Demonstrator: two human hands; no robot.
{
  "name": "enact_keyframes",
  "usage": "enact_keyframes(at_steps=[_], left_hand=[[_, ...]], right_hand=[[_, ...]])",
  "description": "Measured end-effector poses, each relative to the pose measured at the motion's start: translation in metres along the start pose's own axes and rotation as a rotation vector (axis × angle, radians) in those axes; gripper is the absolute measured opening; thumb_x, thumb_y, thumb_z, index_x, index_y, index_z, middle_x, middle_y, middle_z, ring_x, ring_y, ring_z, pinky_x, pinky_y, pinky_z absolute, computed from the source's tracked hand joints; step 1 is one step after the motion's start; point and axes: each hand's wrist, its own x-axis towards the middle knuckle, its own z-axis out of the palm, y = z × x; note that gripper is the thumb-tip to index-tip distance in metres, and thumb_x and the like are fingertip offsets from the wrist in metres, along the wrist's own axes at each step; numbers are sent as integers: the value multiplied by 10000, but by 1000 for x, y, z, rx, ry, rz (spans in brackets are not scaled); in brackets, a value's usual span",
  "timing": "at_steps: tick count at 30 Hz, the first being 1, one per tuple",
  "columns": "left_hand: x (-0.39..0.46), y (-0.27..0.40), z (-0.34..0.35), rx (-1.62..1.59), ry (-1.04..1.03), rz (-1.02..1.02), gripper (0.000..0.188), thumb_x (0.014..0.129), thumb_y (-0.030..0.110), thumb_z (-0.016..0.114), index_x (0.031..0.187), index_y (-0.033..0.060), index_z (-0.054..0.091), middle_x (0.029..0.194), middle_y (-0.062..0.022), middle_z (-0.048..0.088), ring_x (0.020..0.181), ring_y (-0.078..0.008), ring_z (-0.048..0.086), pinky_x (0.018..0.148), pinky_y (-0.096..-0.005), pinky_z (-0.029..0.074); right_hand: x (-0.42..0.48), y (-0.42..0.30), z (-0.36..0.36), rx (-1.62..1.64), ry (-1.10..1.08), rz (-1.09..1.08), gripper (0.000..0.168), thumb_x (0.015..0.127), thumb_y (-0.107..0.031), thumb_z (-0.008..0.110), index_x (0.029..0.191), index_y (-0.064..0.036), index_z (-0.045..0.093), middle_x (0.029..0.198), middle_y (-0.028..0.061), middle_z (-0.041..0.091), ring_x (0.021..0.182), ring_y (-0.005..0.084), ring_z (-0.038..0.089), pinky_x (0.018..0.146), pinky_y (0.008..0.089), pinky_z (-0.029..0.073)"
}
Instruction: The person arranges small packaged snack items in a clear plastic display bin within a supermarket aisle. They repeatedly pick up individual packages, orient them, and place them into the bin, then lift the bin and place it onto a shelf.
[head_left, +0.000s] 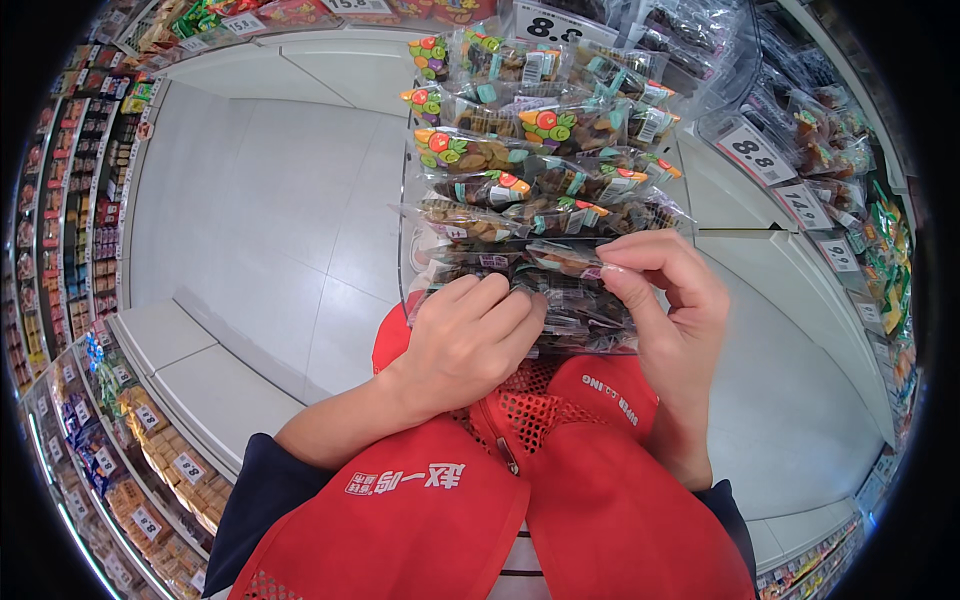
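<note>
Rows of small clear packets of dried fruit (469, 154) stand on edge in a clear plastic bin (406, 172) before me. Between the thumb and forefinger of my right hand (675, 300) is the end of one small packet (564, 259), which lies tilted over the near rows. My left hand (472, 337) rests with curled fingers over the near left packets (480, 260). Its fingertips are hidden, so whether they grip a packet cannot be seen. Darker packets (581, 300) lie between the two hands.
Snack shelves with price tags (756, 154) curve along the right and the far side. More stocked shelves (90, 202) line the left. Packaged biscuits (176, 457) fill a lower-left display. Grey tiled floor (292, 195) shows on both sides. I wear a red vest (390, 517).
</note>
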Motion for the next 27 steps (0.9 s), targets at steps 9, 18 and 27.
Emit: enact_keyframes(at_steps=[9, 18, 27], left_hand=[[-5, -1, 0, -20, 58, 40, 438, 640, 103, 715, 1057, -6, 793, 989, -52, 740, 729, -181, 601, 584, -330, 447], [-10, -3, 1, -33, 87, 66, 429, 659, 108, 720, 1066, -3, 799, 982, -50, 752, 695, -163, 587, 582, -315, 430], [-12, 0, 2, -18, 105, 107, 381, 712, 96, 730, 1071, -11, 801, 1001, -72, 758, 648, -134, 569, 550, -289, 408]], right_hand=[[3, 2, 10, -123, -3, -20, 70, 944, 94, 727, 992, 45, 744, 980, 125, 772, 822, 207, 739, 738, 308, 587], [1, 2, 10, -275, -30, -73, 74, 926, 80, 729, 982, 33, 726, 962, 139, 771, 817, 301, 744, 730, 363, 579], [0, -5, 5, -349, -60, 4, 103, 923, 101, 715, 1011, 57, 744, 1015, 144, 798, 881, 249, 763, 783, 334, 596]])
